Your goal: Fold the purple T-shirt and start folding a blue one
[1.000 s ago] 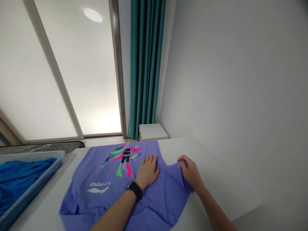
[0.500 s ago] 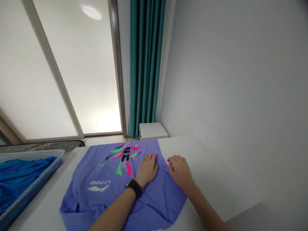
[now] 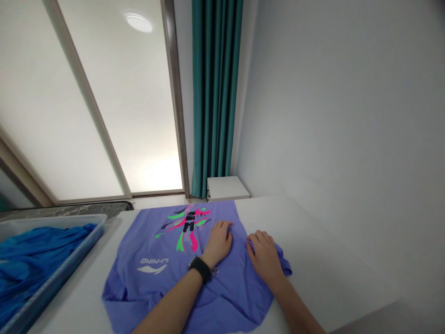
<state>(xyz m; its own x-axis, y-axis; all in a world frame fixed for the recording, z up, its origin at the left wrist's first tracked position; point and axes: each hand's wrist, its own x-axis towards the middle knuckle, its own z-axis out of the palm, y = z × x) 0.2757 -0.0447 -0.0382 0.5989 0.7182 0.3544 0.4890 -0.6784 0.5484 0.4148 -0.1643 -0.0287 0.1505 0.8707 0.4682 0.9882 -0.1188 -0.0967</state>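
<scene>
A purple T-shirt with a pink, green and black print and a white logo lies spread on a white table. My left hand, with a black watch on its wrist, presses flat on the shirt near its right side, fingers stretched out. My right hand rests just to the right of it, palm down on the shirt's sleeve, fingers slightly curled on the cloth. A fold of the sleeve sticks out from under that hand.
A clear plastic bin with blue cloth in it stands at the table's left. Behind the table are a small white cabinet, a teal curtain and frosted sliding doors. A white wall runs along the right.
My right hand let go of the lifted sleeve edge, swung left over the shirt, and now lies on the sleeve beside my left hand. The left hand has stayed put.
</scene>
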